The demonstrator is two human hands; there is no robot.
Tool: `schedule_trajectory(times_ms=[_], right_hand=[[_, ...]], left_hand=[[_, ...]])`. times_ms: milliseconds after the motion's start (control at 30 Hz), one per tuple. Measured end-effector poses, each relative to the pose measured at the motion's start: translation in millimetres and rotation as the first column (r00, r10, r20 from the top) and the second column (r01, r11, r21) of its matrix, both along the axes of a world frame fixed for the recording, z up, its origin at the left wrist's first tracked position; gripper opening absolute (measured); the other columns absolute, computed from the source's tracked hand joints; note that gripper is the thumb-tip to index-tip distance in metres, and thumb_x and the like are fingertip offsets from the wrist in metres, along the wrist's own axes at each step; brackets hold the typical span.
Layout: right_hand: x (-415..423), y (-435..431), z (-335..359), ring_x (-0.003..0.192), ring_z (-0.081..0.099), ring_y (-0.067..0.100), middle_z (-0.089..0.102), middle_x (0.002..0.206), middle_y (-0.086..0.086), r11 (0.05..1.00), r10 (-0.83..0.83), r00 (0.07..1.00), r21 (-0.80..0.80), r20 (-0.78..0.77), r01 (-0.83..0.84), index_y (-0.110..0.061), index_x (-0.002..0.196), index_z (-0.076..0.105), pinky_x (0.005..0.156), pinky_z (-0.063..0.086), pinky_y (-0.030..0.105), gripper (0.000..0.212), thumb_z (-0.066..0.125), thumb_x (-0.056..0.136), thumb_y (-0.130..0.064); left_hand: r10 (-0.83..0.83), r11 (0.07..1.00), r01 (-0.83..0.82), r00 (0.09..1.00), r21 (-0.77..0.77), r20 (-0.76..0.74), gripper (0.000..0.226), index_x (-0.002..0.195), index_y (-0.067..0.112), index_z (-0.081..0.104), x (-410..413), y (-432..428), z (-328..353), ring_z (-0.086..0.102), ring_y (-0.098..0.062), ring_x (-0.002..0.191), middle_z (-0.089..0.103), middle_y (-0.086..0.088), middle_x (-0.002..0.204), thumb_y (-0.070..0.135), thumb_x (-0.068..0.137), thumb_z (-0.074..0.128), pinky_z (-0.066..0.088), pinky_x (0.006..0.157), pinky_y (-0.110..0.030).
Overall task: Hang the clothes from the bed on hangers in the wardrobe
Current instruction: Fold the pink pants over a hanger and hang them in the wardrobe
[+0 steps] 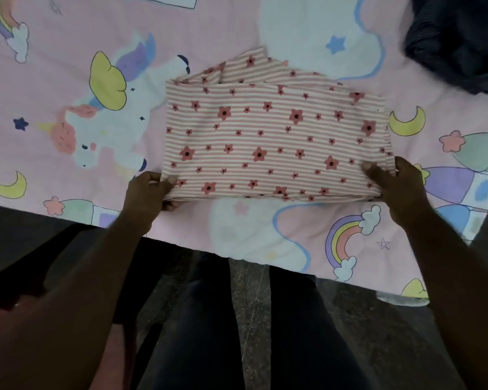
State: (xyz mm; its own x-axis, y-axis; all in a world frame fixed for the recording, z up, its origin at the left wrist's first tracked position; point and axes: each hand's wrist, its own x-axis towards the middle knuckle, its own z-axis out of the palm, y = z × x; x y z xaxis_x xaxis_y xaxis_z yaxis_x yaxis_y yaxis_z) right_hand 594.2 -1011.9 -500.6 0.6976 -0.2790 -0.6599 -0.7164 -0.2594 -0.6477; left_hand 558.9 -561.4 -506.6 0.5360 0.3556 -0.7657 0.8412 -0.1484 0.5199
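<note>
A folded garment (pixel 273 136), pink and white striped with red flowers, lies flat on the bed (pixel 68 88). The bed wears a pink sheet printed with unicorns, moons and rainbows. My left hand (pixel 147 195) pinches the garment's near left corner, thumb on top and fingers under the edge. My right hand (pixel 397 187) grips its near right corner the same way. No hanger and no wardrobe are in view.
A dark blue garment (pixel 459 43) is heaped at the bed's far right. The bed's near edge (pixel 237 256) runs diagonally in front of my dark-trousered legs (pixel 203 333), which stand on a speckled stone floor (pixel 251 305). A dark surface (pixel 20 243) lies at left.
</note>
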Motion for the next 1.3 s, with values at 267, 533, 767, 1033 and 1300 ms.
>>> schedule_trajectory(times_ms=[267, 533, 767, 1033, 1300], right_hand=[[-2.0, -10.7, 0.9, 0.098, 0.069, 0.029, 0.071, 0.109, 0.008, 0.996, 0.082, 0.996, -0.032, -0.019, -0.082, -0.007, 0.117, 0.061, 0.078, 0.059, 0.053, 0.045, 0.075, 0.084, -0.035], [-27.2, 4.9, 0.3, 0.107, 0.060, 0.022, 0.063, 0.123, 0.008, 0.829, 0.060, 0.998, -0.557, 0.006, -0.047, -0.013, 0.132, 0.054, 0.094, 0.051, 0.043, 0.061, 0.067, 0.085, -0.050], [5.8, 153.1, -32.5, 0.142, 0.034, 0.036, 0.038, 0.152, 0.021, 0.624, 0.719, 0.637, -0.660, 0.277, -0.418, -0.009, 0.147, 0.042, 0.115, 0.022, 0.052, 0.057, 0.039, 0.097, -0.038], [49.1, 136.5, -78.1, 0.147, 0.026, 0.029, 0.031, 0.157, 0.013, 0.342, 0.849, 0.526, -0.804, 0.043, -0.486, -0.020, 0.150, 0.039, 0.118, 0.013, 0.051, 0.061, 0.031, 0.099, -0.054], [29.4, 35.6, -52.6, 0.151, 0.010, 0.033, 0.014, 0.162, 0.016, 0.307, 0.668, 0.734, -0.853, -0.124, -0.423, -0.023, 0.157, 0.019, 0.119, 0.002, 0.055, 0.065, 0.023, 0.101, -0.056]], left_hand=[[-0.125, 0.992, 0.126, 0.991, 0.031, -0.038, 0.029, 0.100, -0.002, 0.054, -9.0, -2.8, 8.6, 0.061, -0.017, 0.040, 0.064, -0.016, 0.073, 0.023, 0.092, 0.067, 0.051, 0.040, -0.024], [-0.224, 0.863, 0.229, 0.972, 0.450, -0.064, 0.039, 0.109, 0.007, 0.054, -28.6, -14.0, 9.5, 0.062, -0.032, 0.091, 0.063, -0.012, 0.099, 0.036, 0.088, 0.069, 0.052, 0.078, -0.042], [-0.892, 0.401, 0.601, 0.428, 0.691, 0.146, 0.047, 0.134, 0.003, 0.049, 29.5, -96.2, -31.7, 0.037, -0.041, 0.135, 0.042, -0.026, 0.144, 0.027, 0.094, 0.049, 0.030, 0.111, -0.054], [-0.981, 0.121, 0.670, 0.191, 0.733, -0.013, 0.063, 0.152, 0.020, 0.029, 80.2, -103.8, -70.4, 0.016, -0.037, 0.147, 0.020, -0.019, 0.159, 0.055, 0.100, 0.027, 0.008, 0.117, -0.055], [-0.863, 0.279, 0.616, 0.497, 0.736, -0.089, 0.076, 0.155, 0.017, 0.020, 43.8, -66.9, -59.0, 0.007, -0.039, 0.148, 0.010, -0.020, 0.161, 0.063, 0.094, 0.027, -0.001, 0.116, -0.057]])
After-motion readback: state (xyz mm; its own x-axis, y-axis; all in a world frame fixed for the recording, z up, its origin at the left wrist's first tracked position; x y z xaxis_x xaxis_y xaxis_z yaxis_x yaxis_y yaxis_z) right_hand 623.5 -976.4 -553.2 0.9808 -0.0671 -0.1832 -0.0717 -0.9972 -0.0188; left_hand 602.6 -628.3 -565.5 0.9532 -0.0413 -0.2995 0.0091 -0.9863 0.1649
